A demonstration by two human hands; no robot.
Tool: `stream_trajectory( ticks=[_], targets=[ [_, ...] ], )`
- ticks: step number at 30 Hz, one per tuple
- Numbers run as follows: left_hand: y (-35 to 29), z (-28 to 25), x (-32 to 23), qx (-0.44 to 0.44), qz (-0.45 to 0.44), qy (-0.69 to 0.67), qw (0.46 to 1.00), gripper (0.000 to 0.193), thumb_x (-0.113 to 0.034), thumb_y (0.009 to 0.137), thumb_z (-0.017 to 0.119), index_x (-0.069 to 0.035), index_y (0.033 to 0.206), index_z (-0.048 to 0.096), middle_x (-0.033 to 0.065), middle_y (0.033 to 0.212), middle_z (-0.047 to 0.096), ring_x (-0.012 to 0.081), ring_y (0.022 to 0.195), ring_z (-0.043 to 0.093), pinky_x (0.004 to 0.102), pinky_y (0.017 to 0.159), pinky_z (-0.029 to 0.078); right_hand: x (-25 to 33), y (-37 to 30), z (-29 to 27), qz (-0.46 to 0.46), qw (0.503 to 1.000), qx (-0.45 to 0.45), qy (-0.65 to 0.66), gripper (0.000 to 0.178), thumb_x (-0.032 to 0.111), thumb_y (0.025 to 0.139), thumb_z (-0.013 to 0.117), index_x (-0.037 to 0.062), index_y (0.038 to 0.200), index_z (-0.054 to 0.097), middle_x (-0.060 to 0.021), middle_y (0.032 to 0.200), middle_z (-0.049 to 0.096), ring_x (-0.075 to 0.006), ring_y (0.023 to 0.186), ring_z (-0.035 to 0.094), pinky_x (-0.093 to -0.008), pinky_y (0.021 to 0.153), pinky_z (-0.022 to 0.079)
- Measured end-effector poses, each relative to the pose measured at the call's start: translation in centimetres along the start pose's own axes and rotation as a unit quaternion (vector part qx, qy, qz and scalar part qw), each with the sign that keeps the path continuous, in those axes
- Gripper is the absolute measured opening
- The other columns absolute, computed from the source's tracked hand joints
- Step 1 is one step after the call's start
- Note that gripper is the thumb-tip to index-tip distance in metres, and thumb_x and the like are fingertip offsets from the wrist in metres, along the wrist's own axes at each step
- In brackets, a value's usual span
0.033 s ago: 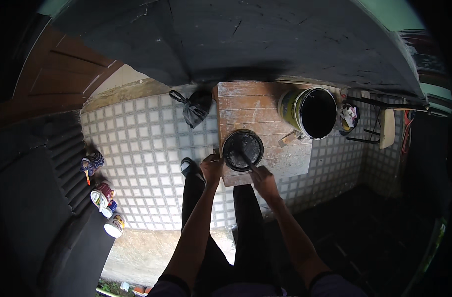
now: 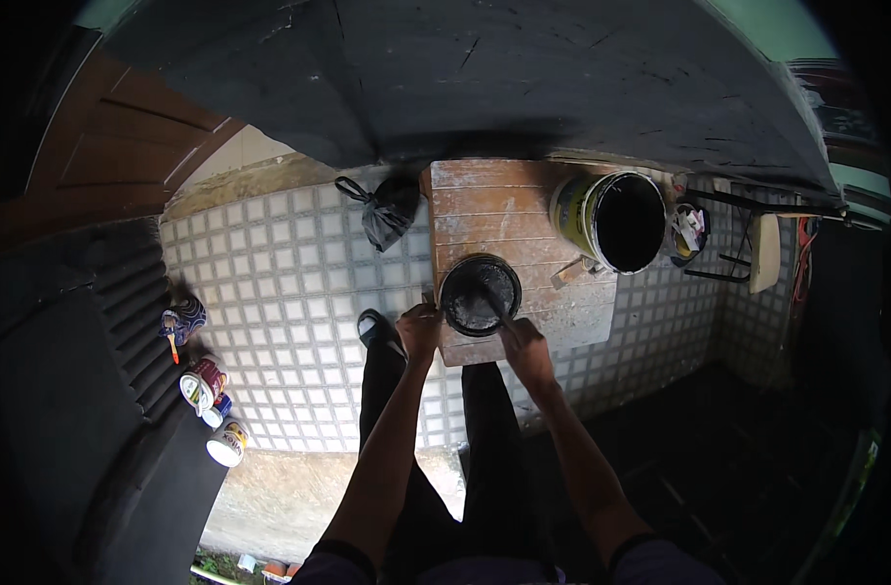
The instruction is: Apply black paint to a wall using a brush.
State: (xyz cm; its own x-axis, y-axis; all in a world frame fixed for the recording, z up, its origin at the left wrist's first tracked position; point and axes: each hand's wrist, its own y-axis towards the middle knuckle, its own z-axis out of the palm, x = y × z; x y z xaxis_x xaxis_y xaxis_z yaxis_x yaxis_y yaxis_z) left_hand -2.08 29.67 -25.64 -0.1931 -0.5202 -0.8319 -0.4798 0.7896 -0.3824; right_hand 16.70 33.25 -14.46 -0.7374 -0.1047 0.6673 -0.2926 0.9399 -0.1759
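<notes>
Right hand (image 2: 523, 348) clenched on stick (image 2: 492, 304) standing in small black paint can (image 2: 480, 293); left hand (image 2: 421, 328) grips can rim. Can sits on wooden table (image 2: 504, 210), large bucket (image 2: 611, 220) near.

You'll see a big open bucket (image 2: 616, 220) with a dark inside at the far right of the paint-stained wooden board (image 2: 494, 210), and a knotted black plastic bag (image 2: 385, 216) on the white tiled floor (image 2: 290, 292) just left of the board. Well off to your left, several small paint cans (image 2: 207, 390) sit clustered at the floor's edge, and a white stool-like frame (image 2: 757, 249) stands to the far right.
</notes>
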Motion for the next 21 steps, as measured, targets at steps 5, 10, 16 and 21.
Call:
stream_trajectory(
  ticks=[5,10,16,21],
  targets=[
    [-0.2,0.9,2.0,0.04,-0.011,-0.051,0.998,0.019,-0.009,0.072,0.07,0.0,0.088,0.07,0.0118,0.074,0.069,0.0156,0.065,0.066,0.026,0.061,0.05,0.0,2.4,1.6,-0.071,0.993,0.011,-0.089,0.027,0.006,0.084,0.056,-0.0003,0.11,0.052,-0.0194,0.094,0.057,-0.0347,0.083,0.058,-0.0402,0.068,0.049],
    [-0.2,1.0,3.8,0.077,-0.101,-0.201,0.971,0.02,-0.01,0.076,0.07,0.004,0.09,0.068,0.0097,0.08,0.07,0.0133,0.071,0.066,0.0236,0.067,0.052,2.0,1.3,3.3,-0.118,0.982,0.128,-0.069,0.031,0.012,0.086,0.055,0.0011,0.115,0.049,-0.0213,0.104,0.055,-0.0377,0.084,0.055,-0.0436,0.068,0.046],
    [0.0,0.3,4.1,0.096,-0.069,-0.192,0.974,0.022,-0.009,0.079,0.068,0.008,0.092,0.066,0.0113,0.079,0.069,0.0139,0.071,0.067,0.0234,0.067,0.052,0.5,3.2,0.3,-0.049,0.982,0.175,0.055,0.024,0.003,0.078,0.064,0.0023,0.102,0.061,-0.0143,0.088,0.064,-0.0292,0.076,0.061,-0.0375,0.066,0.048],
    [-0.1,0.4,2.0,0.093,-0.078,-0.152,0.981,0.021,-0.01,0.079,0.067,0.007,0.091,0.067,0.0113,0.078,0.069,0.0143,0.071,0.067,0.0241,0.066,0.053,-1.7,5.2,-2.8,-0.015,0.999,0.004,0.032,0.015,0.005,0.079,0.065,0.0008,0.094,0.062,-0.0178,0.082,0.061,-0.0318,0.073,0.061,-0.036,0.059,0.05]
  ],
)
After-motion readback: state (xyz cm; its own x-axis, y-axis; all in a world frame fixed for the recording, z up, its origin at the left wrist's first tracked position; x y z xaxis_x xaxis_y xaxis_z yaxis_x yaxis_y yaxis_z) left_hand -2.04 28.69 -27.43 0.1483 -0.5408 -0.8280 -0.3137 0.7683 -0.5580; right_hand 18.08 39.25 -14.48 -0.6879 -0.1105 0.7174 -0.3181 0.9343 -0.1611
